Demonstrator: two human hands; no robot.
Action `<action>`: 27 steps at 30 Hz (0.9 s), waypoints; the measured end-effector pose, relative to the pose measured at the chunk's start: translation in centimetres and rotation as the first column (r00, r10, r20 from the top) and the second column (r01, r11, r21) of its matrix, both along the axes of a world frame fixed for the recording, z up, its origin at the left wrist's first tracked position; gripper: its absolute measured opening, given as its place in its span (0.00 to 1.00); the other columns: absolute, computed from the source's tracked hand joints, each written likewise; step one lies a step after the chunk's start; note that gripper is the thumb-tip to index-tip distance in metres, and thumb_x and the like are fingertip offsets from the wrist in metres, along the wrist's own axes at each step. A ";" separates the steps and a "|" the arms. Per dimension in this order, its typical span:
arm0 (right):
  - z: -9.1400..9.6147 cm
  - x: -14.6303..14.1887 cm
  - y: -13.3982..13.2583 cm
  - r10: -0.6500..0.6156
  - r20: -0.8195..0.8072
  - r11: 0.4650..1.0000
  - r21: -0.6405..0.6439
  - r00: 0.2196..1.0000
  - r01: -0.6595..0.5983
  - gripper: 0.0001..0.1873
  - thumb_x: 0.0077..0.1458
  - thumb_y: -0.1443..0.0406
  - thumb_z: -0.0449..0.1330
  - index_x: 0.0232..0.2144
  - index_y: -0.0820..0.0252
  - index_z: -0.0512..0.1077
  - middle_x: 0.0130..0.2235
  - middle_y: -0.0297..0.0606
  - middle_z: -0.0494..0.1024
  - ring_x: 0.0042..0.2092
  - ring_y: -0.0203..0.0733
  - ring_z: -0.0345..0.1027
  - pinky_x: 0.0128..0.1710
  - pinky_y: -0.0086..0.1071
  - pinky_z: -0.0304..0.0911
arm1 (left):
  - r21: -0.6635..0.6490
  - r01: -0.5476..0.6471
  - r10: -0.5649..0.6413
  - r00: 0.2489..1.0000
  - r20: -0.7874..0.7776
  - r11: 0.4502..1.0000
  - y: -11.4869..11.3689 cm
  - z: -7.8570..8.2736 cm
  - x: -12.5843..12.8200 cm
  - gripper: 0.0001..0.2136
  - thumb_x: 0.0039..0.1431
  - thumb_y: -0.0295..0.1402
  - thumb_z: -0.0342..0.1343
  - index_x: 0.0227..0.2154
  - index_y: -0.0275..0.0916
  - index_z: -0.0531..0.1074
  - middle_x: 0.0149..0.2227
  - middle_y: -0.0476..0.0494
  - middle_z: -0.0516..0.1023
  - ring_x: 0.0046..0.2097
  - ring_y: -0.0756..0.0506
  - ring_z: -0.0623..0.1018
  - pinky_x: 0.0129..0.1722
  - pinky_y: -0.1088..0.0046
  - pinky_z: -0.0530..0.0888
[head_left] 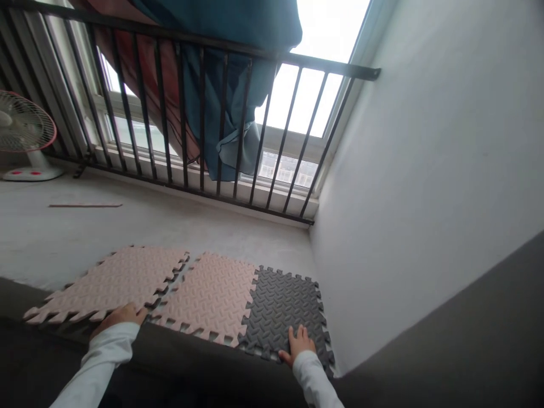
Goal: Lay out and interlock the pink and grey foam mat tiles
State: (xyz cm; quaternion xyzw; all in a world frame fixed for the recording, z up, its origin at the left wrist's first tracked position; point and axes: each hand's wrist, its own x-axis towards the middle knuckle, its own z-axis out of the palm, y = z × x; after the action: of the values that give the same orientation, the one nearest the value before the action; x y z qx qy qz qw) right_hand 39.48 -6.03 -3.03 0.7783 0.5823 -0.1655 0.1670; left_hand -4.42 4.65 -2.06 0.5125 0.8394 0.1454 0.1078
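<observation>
The right hand (300,345) lies open and flat, fingers spread, on the near edge of a dark gray foam puzzle mat tile (283,309). The left hand (117,320) sits on the near edge of a pale pink foam tile (110,283), its fingers together; whether it grips that edge, I cannot tell. White sleeves (100,362) cover both forearms.

A 2nd pale pink tile (208,297) lies between the 2 hands, interlocked with the gray tile and just beside the 1st pink tile, a narrow gap between them. All 3 lie flat on a concrete floor (127,232), the gray one near a white wall (416,170). Farther off are a thin wooden strip (85,205), a white electric fan (23,122), a black metal railing (323,63), and a teal curtain (221,73).
</observation>
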 end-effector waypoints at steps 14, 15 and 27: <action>-3.6 3.6 -5.2 -0.105 -0.655 0.786 0.406 0.748 0.466 0.27 0.46 0.60 0.51 0.50 0.62 0.63 0.49 0.40 0.68 0.48 0.44 0.64 0.47 0.34 0.61 | -0.033 0.647 -0.638 0.759 0.133 0.762 -7.1 9.0 33.5 0.26 0.49 0.43 0.44 0.50 0.34 0.60 0.49 0.31 0.66 0.43 0.41 0.71 0.39 0.67 0.66; -3.7 3.8 -5.8 -0.109 -0.662 0.760 0.425 0.742 0.491 0.27 0.46 0.61 0.49 0.50 0.63 0.63 0.49 0.41 0.68 0.47 0.43 0.65 0.46 0.33 0.62 | -0.066 0.726 -0.703 0.681 0.207 0.684 -8.1 7.9 34.9 0.30 0.47 0.45 0.46 0.54 0.36 0.55 0.51 0.33 0.64 0.45 0.41 0.71 0.41 0.67 0.66; 0.8 -1.5 1.0 -0.263 -0.192 0.929 0.213 0.945 0.302 0.40 0.42 0.53 0.57 0.57 0.53 0.50 0.61 0.50 0.44 0.59 0.57 0.41 0.52 0.48 0.48 | -0.383 0.418 -0.511 0.840 -0.181 0.824 -2.2 -3.8 22.8 0.37 0.42 0.54 0.44 0.56 0.45 0.48 0.62 0.44 0.39 0.62 0.41 0.42 0.55 0.52 0.45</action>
State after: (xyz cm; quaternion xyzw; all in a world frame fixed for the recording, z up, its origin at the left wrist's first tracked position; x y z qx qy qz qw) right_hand 38.01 -4.98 -2.22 0.8527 0.4910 -0.1783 -0.0013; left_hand 18.35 2.43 -5.84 0.6928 0.7062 -0.1002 0.1061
